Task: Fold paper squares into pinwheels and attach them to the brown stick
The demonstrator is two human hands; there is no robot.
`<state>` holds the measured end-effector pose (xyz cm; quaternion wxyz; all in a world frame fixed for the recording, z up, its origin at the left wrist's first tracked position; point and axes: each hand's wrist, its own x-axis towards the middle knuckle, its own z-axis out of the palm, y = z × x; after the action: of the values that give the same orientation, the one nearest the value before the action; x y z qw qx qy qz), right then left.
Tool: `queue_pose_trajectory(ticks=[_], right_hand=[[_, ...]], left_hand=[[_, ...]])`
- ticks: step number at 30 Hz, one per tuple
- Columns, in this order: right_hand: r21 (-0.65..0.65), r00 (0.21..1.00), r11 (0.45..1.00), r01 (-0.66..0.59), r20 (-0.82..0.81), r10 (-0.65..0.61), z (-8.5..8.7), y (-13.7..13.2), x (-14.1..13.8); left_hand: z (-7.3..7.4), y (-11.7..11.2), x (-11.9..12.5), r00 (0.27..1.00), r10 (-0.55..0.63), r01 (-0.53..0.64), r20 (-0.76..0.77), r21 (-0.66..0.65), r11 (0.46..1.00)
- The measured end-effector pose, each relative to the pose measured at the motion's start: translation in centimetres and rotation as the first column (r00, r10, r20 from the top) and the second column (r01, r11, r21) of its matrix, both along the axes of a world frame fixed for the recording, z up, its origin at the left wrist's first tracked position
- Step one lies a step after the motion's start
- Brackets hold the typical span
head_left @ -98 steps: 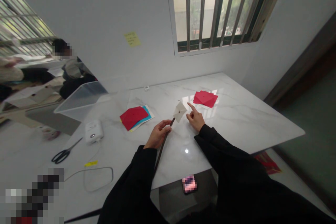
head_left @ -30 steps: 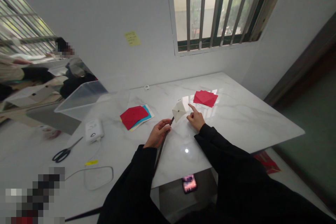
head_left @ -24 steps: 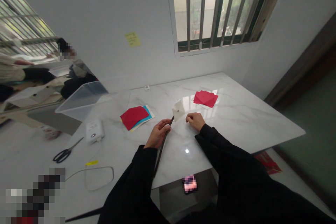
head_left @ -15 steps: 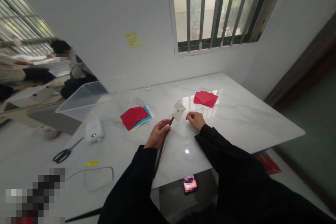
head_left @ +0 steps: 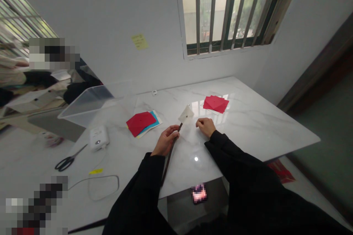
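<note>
My left hand point(head_left: 167, 139) is closed round a dark, thin stick point(head_left: 170, 156) that slants up from the table's near edge. At the stick's upper end sits a small white paper pinwheel point(head_left: 186, 115) with a dark dot at its centre. My right hand point(head_left: 205, 126) hovers just right of the pinwheel, apart from it, with fingers curled in and nothing visible in them. Left of the pinwheel lies a stack of red, blue and pale paper point(head_left: 142, 123). More red paper sheets point(head_left: 216, 104) lie beyond my right hand.
On the left of the marble-patterned table point(head_left: 256, 117) are scissors point(head_left: 67, 161), a white device point(head_left: 98, 137) with a cable, and a clear plastic bin point(head_left: 85, 104). A phone-like object point(head_left: 199, 193) shows below the front edge. Another person sits at far left.
The white pinwheel has turned on its stick, its blades now at a different angle. Both hands stay almost where they were; the right has shifted very slightly.
</note>
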<state>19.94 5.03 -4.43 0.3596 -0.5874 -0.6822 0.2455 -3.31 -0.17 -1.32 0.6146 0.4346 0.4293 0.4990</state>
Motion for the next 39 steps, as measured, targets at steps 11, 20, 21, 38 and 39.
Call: queue_pose_trajectory(ticks=[11, 20, 21, 38, 39], right_hand=[[0.001, 0.994, 0.999, 0.047, -0.101, -0.047, -0.47, 0.1, -0.05], [0.002, 0.977, 0.985, -0.171, -0.127, 0.17, -0.49, 0.24, -0.23], [0.014, 0.982, 0.993, -0.118, -0.145, 0.118, -0.45, 0.19, -0.27], [0.075, 0.959, 0.965, -0.251, -0.119, 0.258, -0.07, -0.69, -0.69], [0.089, 0.971, 0.978, -0.189, -0.131, 0.199, -0.05, -0.63, -0.65]], left_hand=[[0.12, -0.11, 0.04, 1.0, -0.001, 0.002, 0.017, -0.002, 1.0], [-0.17, 0.08, -0.13, 1.0, -0.01, 0.01, 0.02, -0.003, 1.0], [-0.21, 0.09, -0.13, 1.0, -0.01, 0.01, 0.025, -0.002, 1.0], [-0.23, 0.09, -0.12, 1.0, -0.001, 0.001, 0.03, -0.009, 1.0], [-0.19, 0.07, -0.1, 1.0, 0.001, -0.001, 0.029, -0.01, 1.0]])
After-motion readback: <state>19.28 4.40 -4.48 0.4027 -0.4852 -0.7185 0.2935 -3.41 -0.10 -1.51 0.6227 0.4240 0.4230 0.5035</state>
